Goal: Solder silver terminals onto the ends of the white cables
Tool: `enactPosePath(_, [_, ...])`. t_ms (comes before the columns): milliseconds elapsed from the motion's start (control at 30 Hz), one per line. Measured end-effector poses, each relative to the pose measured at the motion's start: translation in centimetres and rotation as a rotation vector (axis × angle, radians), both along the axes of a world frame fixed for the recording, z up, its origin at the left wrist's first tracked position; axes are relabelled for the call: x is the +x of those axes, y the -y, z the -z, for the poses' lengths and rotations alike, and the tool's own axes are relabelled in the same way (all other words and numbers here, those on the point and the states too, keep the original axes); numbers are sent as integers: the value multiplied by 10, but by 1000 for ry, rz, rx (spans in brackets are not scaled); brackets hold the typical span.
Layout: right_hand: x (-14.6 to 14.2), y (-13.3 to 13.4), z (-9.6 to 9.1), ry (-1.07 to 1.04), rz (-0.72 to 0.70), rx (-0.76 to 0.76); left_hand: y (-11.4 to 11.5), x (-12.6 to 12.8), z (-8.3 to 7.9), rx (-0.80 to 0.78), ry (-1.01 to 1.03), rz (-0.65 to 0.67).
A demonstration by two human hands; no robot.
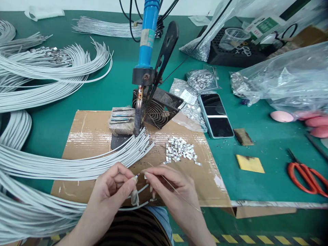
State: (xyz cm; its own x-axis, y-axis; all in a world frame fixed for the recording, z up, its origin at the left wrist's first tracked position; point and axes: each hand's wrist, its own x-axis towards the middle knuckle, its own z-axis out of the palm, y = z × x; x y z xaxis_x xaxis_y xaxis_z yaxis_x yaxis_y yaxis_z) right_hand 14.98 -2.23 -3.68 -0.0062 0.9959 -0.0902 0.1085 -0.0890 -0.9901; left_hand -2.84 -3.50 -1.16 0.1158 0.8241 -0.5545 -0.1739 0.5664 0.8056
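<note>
Enclosing silvery parts [201, 80] inside two small clear bags [189, 119] left of one phone [216, 116]; bunching more inside a large bag [284, 78] at right. Supporting one clear cup [233, 39] and a few pale rings [244, 50] on a black tray [228, 60].

Pinching a tiny tip [137, 175], too small to make out, between thumb and forefinger of the left hand [115, 189], above the cardboard [82, 136]. Gripping a thin wire [179, 194] between thumb and fingers of the right hand [175, 184], just beside that tip.

Counting one iron [148, 37], one fan [164, 107], one yellow sponge [249, 164], one pair of scissors [303, 176]; seeing too many clips [179, 149] and cables [77, 167] to number.
</note>
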Motion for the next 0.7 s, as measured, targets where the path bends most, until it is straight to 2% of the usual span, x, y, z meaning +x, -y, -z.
enactPosePath(67, [-1,0,3,23,-30,39,2,1,2,27,-22,2])
enactPosePath(167, [5,-2,8,186,8,115,4,5,4,93,-102,17])
enactPosePath(267, [19,-2,10,315,78,141,10,8,5,233,-319,110])
enactPosePath(333, [36,-2,10,375,145,121,15,6,9,434,-515,238])
enactPosePath(400, [64,-1,11,456,263,84,21,0,18,756,-630,370])
enactPosePath(433, [82,-1,12,503,346,63,23,-3,24,932,-675,390])
enactPosePath(467, [105,-1,12,558,435,43,25,-5,30,1112,-680,451])
enactPosePath(533, [156,1,9,688,616,3,27,-5,39,1288,-570,526])
enactPosePath(567, [183,3,5,762,707,-17,27,-4,40,1176,-513,703])
enactPosePath(600, [208,4,0,832,773,-53,26,-2,39,1031,-427,757])
enactPosePath(667, [252,6,-13,953,833,-132,21,1,31,600,-240,669])
enactPosePath(700, [269,5,-19,984,798,-175,18,1,25,343,-112,614])
